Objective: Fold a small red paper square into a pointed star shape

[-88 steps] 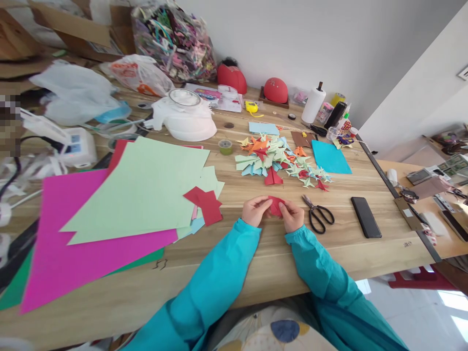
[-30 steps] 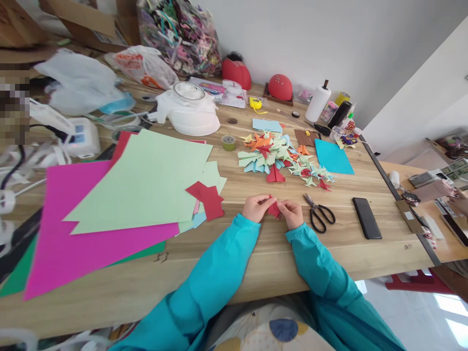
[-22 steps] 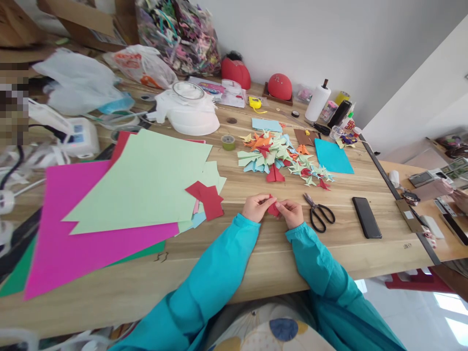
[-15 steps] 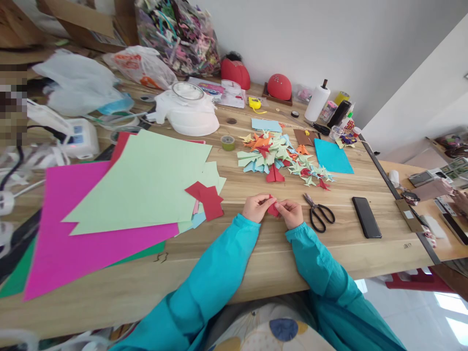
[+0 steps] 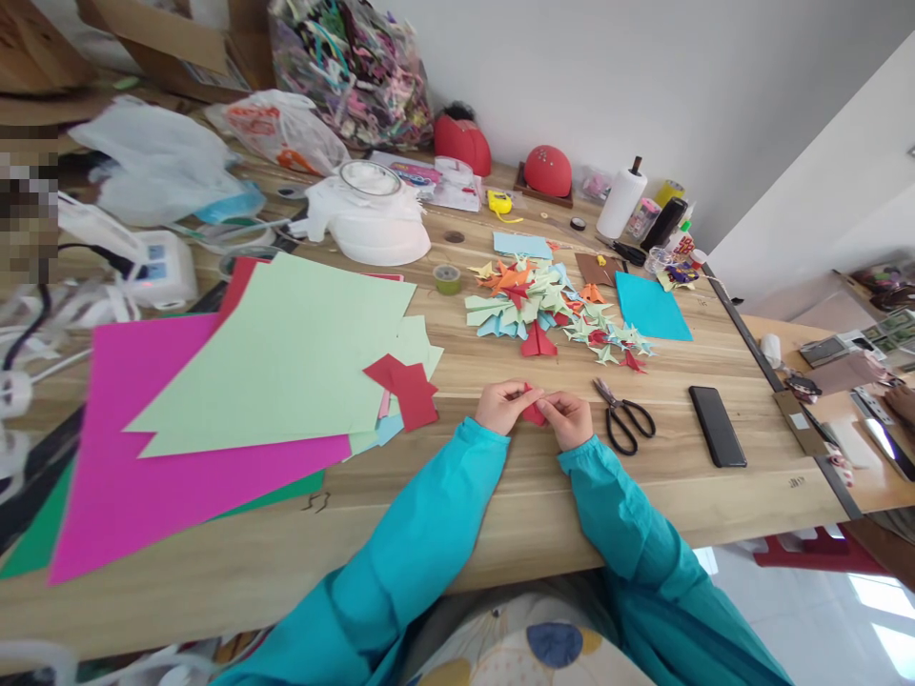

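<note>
My left hand and my right hand meet over the wooden table, both pinched on a small folded piece of red paper held between them just above the tabletop. Most of the paper is hidden by my fingers. Teal sleeves cover both arms. Black-handled scissors lie just right of my right hand. A heap of folded paper shapes in green, orange, red and blue lies beyond my hands.
Large sheets of pale green and magenta paper lie to the left, with red scraps on them. A black phone, a blue sheet, a tape roll and a white appliance sit around. Bags and boxes crowd the far left.
The red paper looked broader 2.9 s ago and is now folded smaller between my fingers. In the last second my hands have hardly shifted.
</note>
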The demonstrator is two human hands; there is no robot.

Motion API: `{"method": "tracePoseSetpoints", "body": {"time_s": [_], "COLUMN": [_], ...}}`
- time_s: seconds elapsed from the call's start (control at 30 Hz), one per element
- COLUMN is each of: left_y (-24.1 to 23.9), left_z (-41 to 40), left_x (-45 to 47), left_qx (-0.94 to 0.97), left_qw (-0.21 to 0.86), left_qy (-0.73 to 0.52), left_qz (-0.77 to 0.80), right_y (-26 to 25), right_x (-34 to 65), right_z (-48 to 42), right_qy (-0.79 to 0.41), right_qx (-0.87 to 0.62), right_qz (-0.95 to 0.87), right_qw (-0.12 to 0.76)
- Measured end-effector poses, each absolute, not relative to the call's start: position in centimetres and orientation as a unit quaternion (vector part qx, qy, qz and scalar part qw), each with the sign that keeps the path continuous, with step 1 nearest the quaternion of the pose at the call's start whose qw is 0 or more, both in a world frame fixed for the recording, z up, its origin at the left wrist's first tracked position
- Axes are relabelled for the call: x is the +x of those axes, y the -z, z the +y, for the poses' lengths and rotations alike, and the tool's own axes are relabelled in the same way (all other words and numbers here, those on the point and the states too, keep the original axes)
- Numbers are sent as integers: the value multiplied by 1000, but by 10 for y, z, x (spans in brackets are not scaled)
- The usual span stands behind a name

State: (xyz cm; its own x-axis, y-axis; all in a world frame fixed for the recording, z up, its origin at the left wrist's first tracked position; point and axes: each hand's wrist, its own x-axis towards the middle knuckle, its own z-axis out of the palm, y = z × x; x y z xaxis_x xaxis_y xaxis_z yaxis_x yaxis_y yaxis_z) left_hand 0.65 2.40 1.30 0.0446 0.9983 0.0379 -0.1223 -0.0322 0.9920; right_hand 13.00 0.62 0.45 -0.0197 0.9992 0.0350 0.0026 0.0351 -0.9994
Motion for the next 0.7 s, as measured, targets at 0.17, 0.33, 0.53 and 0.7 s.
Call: {"method": "tracePoseSetpoints", "body": {"time_s": [0.17,0.33,0.53,0.7], "left_y": [-14,-9,1,9], "left_z": [24,25,27,28], "left_x": [6,8,8,8], "left_qx": [496,484,447,394], "left_qw": [535,553,561,608], "left_qy": [-529,-531,-535,-546], "left_qz": [433,423,446,421], "right_y": [-4,-2,0,0], "right_x": [131,132,132,132], "right_z": [7,8,8,8], "right_qy": [-501,-508,-497,-503], "right_qx": [-482,-475,-477,-473], "right_qz": [-507,-500,-516,-519], "right_qw": [510,516,509,503]}}
